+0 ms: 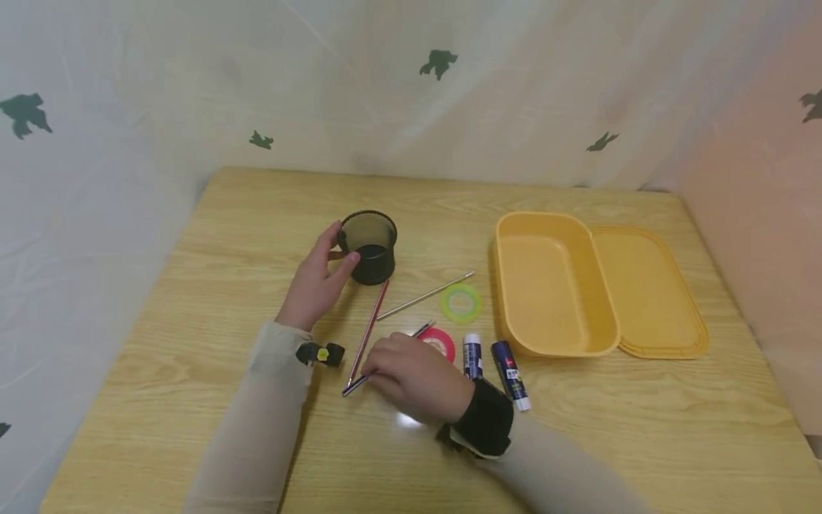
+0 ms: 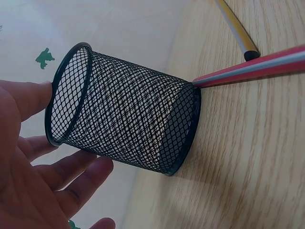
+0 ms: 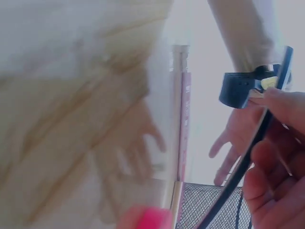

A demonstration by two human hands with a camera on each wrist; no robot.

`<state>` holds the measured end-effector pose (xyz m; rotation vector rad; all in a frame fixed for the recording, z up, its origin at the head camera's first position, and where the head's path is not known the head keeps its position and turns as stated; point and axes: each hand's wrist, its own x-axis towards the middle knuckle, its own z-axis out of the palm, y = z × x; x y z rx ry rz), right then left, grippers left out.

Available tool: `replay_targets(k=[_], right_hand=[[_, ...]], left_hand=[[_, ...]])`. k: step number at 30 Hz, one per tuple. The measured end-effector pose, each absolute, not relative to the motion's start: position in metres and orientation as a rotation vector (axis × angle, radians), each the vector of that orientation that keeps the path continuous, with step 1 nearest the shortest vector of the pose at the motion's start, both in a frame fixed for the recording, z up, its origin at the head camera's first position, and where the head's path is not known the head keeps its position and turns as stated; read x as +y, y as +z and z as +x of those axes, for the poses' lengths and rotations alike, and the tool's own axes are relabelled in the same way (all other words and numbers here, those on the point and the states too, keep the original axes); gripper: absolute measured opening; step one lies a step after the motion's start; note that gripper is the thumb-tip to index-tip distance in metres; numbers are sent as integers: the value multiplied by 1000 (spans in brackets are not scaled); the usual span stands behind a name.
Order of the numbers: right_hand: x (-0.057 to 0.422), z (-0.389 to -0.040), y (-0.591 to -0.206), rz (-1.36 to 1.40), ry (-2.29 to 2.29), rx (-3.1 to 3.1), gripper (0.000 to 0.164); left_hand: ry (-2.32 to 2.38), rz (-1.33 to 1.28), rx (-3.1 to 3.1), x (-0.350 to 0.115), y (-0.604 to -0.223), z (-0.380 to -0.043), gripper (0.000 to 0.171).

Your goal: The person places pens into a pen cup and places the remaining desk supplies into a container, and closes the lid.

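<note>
A black mesh pen cup (image 1: 375, 265) stands upright on the table. My left hand (image 1: 316, 285) holds it near the rim, thumb on one side and fingers along the other in the left wrist view. Between thumb and fingers, my right hand (image 1: 414, 375) pinches a dark pencil (image 3: 238, 171), its ends sticking out on both sides. A red striped pencil (image 1: 369, 332) lies with one end by the cup's base, next to a gold pencil (image 1: 427, 295). Beside the right hand lies a pink tape roll (image 1: 447, 341), partly hidden by it.
A green tape roll (image 1: 477, 305) lies right of the gold pencil. Two blue and white glue sticks, one upper (image 1: 472, 355) and one tilted (image 1: 509, 371), lie near the right wrist. Farther right, a yellow-orange box (image 1: 505, 285) stands beside its flat lid (image 1: 648, 293).
</note>
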<state>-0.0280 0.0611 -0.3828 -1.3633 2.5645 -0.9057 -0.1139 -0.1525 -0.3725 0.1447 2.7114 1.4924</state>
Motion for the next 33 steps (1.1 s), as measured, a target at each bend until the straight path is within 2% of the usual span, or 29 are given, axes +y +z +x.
replay_targets(k=[11, 20, 33], right_hand=[[57, -29, -370, -1485, -1327, 2573, 11], [60, -32, -352, -1401, -1539, 2564, 11], [54, -40, -337, -1464, -1846, 2511, 15]], left_hand=[[1495, 144, 2706, -152, -373, -115, 71], [1492, 151, 2705, -150, -373, -117, 71], [1487, 144, 2710, -155, -375, -114, 71]])
